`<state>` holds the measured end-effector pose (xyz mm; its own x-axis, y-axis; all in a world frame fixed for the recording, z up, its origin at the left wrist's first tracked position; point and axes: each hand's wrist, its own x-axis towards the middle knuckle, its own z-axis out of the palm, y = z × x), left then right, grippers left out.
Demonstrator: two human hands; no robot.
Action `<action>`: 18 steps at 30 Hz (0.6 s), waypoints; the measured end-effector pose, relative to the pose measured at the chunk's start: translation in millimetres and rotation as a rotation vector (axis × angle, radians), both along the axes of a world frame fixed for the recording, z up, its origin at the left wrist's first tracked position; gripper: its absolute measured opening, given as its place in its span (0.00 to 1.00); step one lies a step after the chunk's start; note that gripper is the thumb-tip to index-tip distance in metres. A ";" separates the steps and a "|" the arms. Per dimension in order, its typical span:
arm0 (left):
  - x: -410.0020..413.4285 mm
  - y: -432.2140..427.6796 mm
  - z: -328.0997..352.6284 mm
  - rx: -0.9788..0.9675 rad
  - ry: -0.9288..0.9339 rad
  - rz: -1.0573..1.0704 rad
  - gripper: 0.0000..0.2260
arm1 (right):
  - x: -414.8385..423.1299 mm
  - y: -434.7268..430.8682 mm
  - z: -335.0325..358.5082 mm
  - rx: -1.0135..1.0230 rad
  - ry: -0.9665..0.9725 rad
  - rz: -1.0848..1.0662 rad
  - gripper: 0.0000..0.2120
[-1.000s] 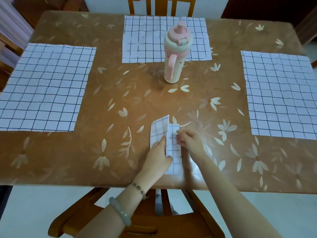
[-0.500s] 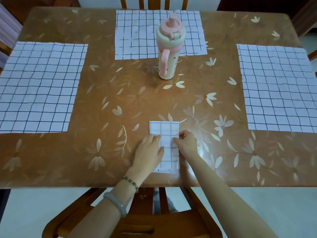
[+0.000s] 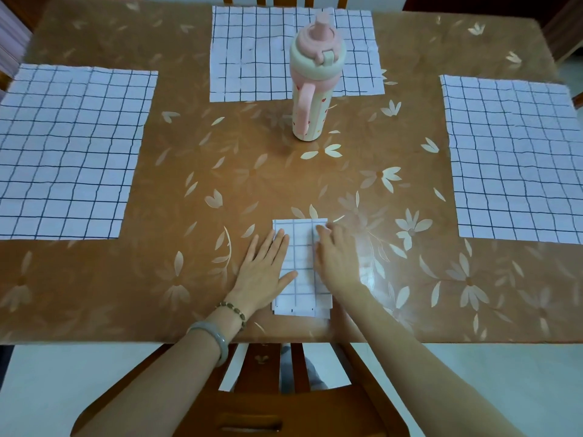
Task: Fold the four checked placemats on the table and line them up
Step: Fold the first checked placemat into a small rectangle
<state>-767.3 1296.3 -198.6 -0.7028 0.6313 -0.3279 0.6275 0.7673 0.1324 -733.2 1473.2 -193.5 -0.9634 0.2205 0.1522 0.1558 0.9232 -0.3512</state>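
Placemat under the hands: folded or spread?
Folded. The near placemat is a narrow strip with layered edges at its near end; left hand and right hand press flat on it.

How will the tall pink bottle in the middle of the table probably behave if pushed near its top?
The bottle stands tall on a narrow base, so it would probably tip rather than slide. The table looks glossy, so a low push may slide it. Once down, its round body might roll, though the handle could stop it.

Smooth pale grey-green bangle [image 3: 217,337], thin brown-beaded bracelet [image 3: 235,312] beside it, both on left wrist [image 3: 227,324].
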 end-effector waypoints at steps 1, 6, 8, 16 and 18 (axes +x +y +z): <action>-0.1 0.2 -0.4 0.003 0.005 -0.001 0.35 | -3.6 -4.5 -5.2 0.050 -0.022 0.113 0.18; -0.1 -2.6 -7.0 -0.001 0.033 -0.024 0.35 | -7.8 -3.4 -23.5 0.139 -0.282 0.204 0.25; -1.6 -7.5 -10.4 -0.008 0.055 -0.046 0.36 | -4.1 0.3 -27.1 0.153 -0.332 0.193 0.27; -22.2 -25.1 -0.1 0.029 0.170 -0.185 0.39 | -2.7 -0.4 -21.1 0.178 -0.356 0.163 0.28; -32.6 -10.3 3.9 0.065 0.177 -0.173 0.38 | -3.8 -0.1 -21.8 0.170 -0.355 0.158 0.28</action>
